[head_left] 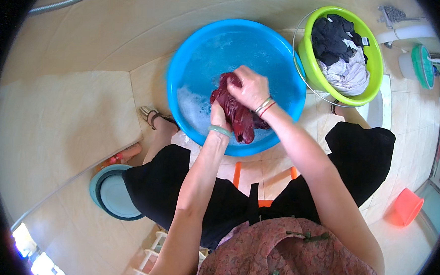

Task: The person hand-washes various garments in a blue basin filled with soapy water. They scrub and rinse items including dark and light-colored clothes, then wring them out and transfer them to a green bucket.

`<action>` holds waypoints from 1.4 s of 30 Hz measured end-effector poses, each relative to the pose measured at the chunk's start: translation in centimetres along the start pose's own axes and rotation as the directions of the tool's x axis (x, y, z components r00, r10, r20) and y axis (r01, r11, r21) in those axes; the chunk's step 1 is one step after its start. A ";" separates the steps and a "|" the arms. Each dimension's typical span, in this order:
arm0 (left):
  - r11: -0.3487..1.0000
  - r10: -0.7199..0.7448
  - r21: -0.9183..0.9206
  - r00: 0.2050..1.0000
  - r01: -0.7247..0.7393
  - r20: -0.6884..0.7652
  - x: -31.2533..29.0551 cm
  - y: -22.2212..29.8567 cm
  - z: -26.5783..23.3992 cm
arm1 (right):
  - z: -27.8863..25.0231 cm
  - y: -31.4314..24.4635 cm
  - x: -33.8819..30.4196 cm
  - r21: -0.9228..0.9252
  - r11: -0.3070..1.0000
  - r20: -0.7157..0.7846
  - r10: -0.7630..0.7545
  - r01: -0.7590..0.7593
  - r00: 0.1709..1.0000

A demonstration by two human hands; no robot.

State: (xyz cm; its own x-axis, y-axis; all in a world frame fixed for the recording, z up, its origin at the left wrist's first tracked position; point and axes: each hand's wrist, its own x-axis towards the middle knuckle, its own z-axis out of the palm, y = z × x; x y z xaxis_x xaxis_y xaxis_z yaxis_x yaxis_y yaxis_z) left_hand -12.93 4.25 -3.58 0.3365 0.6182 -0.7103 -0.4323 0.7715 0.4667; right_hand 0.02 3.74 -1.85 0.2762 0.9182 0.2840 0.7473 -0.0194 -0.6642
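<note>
Between my two hands is a wet, dark red piece of clothing (237,116), bunched up over a big round blue basin (175,93). The basin holds water (244,49) with white suds (194,109) along its left side. My left hand (220,116), below a green bangle, grips the cloth's near left side, its fingers partly hidden behind the fabric. From the upper right my right hand (251,88) presses curled fingers onto the top of the cloth. Part of the garment hangs toward the basin's near rim.
A lime green bucket (377,71) with dark and pale clothes stands right of the basin. Teal basins (120,194) sit at my left, an orange-red bucket (408,207) at far right. Orange stool legs (237,175) show between my knees. A tiled wall (86,36) rises at the left.
</note>
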 end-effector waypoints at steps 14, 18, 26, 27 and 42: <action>0.985 -0.141 -0.074 0.976 0.155 0.166 -3.8 3.5 1.5 | -8.4 -3.2 -1.8 0.419 0.903 0.255 -0.020 -0.092 0.967; 0.964 -0.163 -0.159 0.944 0.215 0.288 -4.4 4.0 2.2 | -7.5 -4.2 -5.2 0.208 0.960 0.270 0.128 -0.187 0.954; 0.967 -0.018 0.255 0.988 -0.022 0.152 -5.4 5.6 -0.9 | -10.9 -3.9 -3.1 0.651 0.507 0.337 0.474 -0.565 0.813; 0.936 0.001 0.346 0.982 -0.068 0.190 -5.7 5.8 -0.9 | -11.5 -3.8 -2.5 0.739 0.396 0.373 0.433 -0.545 0.820; -0.208 0.284 0.909 0.867 -0.362 0.411 -8.7 1.4 1.0 | -14.1 -5.9 -2.4 0.816 0.033 0.509 0.432 -0.578 0.744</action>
State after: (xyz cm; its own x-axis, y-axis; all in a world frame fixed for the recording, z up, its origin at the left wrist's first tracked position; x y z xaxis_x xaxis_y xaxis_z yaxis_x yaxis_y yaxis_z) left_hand -15.66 0.15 3.74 0.5122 0.8164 -0.2667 0.7281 -0.2481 0.6390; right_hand 3.45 -3.97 11.16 0.2204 0.8766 -0.4278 -0.6276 -0.2083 -0.7502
